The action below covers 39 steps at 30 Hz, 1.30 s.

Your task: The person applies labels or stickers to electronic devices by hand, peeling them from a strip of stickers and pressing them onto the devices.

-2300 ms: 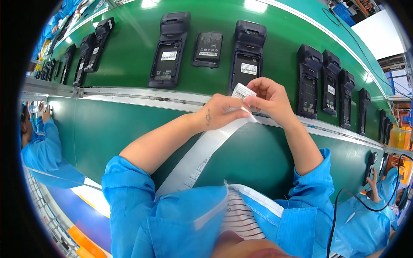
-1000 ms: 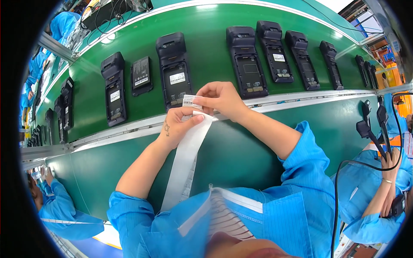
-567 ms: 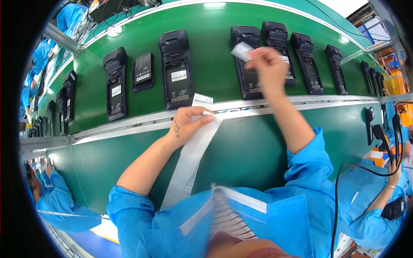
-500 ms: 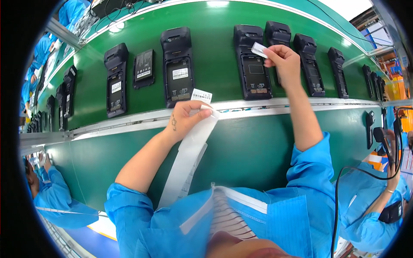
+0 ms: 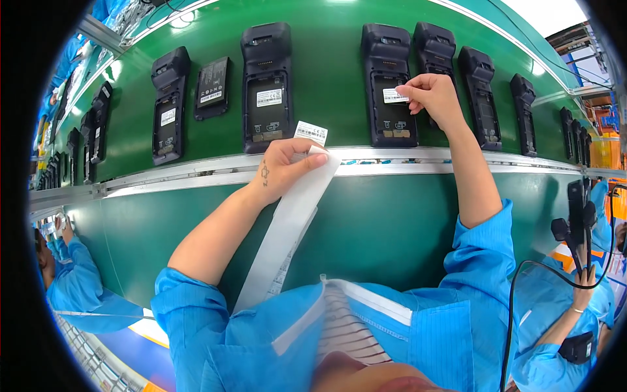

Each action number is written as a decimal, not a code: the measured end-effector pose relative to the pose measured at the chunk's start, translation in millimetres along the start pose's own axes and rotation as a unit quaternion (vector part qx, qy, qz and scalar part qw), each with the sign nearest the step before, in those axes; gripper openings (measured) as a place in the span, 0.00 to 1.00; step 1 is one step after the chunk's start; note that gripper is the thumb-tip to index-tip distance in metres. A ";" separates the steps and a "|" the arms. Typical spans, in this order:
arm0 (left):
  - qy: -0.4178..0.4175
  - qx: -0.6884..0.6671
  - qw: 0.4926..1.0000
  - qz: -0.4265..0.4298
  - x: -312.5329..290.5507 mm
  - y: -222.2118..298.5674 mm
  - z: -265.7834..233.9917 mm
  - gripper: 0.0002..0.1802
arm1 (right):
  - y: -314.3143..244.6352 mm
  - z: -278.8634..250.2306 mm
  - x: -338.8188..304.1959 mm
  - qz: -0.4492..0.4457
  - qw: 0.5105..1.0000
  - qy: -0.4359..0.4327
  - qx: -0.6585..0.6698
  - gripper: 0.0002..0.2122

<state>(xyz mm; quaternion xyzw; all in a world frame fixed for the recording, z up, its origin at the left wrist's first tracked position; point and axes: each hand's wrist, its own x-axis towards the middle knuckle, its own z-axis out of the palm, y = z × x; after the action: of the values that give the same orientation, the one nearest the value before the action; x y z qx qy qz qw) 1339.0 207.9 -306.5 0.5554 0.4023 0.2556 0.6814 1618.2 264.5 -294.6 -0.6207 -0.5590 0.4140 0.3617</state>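
My left hand [image 5: 290, 171] pinches a long white strip of labels [image 5: 277, 235] that hangs down toward my chest. A printed label [image 5: 311, 132] sticks out past its fingers. In my right hand [image 5: 434, 101] is the edge of a small white label [image 5: 394, 96], held over the open battery bay of a dark handheld terminal [image 5: 390, 72]. Whether the label touches the bay floor, I cannot tell. Left of it lies another open-backed terminal [image 5: 266, 65] with a white label [image 5: 269, 97] in its bay.
More dark terminals [image 5: 168, 104] [image 5: 483, 98] lie along the green belt [image 5: 326, 65], with a black battery [image 5: 212, 88] among them. A metal rail [image 5: 379, 166] edges the belt. Co-workers in blue sit at left [image 5: 78, 274] and right [image 5: 555, 326]; a black cable [image 5: 513, 307] hangs at right.
My right hand has come down and brought the label from the terminal's upper part to over its bay. My left hand has risen slightly with the strip. The terminals have shifted slightly in view.
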 end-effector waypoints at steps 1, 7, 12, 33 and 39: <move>0.000 -0.001 1.000 -0.001 0.6 0.8 1.2 0.12 | 0.1 -0.5 0.0 0.000 1.000 -0.001 0.005 0.10; -0.007 -0.016 1.000 -0.002 2.4 2.4 6.4 0.13 | 1.6 -0.6 0.3 0.006 1.000 -0.002 -0.006 0.10; -0.010 -0.024 1.000 -0.014 3.6 6.3 12.3 0.12 | 0.6 -1.5 1.7 0.004 1.000 -0.008 -0.026 0.10; 0.067 0.022 0.997 0.030 14.6 6.7 35.3 0.16 | -21.4 64.7 -85.9 0.023 0.933 -0.110 0.340 0.06; 0.093 -0.002 0.991 0.095 17.9 7.5 47.6 0.15 | -10.1 67.1 -85.4 -0.026 0.941 -0.058 0.332 0.04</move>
<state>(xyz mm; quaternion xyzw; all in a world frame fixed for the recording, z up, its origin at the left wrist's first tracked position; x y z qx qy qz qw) 1389.2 197.8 -301.2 0.5637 0.4092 0.3705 0.6145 1549.9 179.8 -302.6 -0.4256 -0.4257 0.6021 0.5245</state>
